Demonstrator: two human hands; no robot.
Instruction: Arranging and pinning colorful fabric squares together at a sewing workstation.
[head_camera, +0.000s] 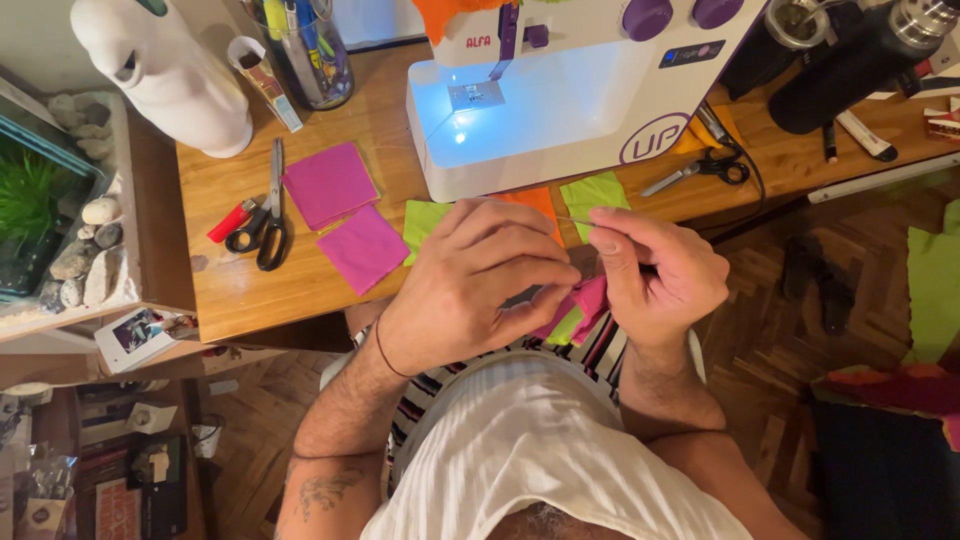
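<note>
Pinching a pin, the right hand is pressed against the left hand, which is closed on pink and green fabric pieces; beyond them a sewing machine is seen.

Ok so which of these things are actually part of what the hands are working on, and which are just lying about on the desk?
In hand:
- left hand and right hand, close together
- pink and green fabric pieces held between them
- thin needle or pin pinched in the right fingers

Lying about:
- black scissors
- magenta squares
- sewing machine
- small scissors
- pen jar
</note>
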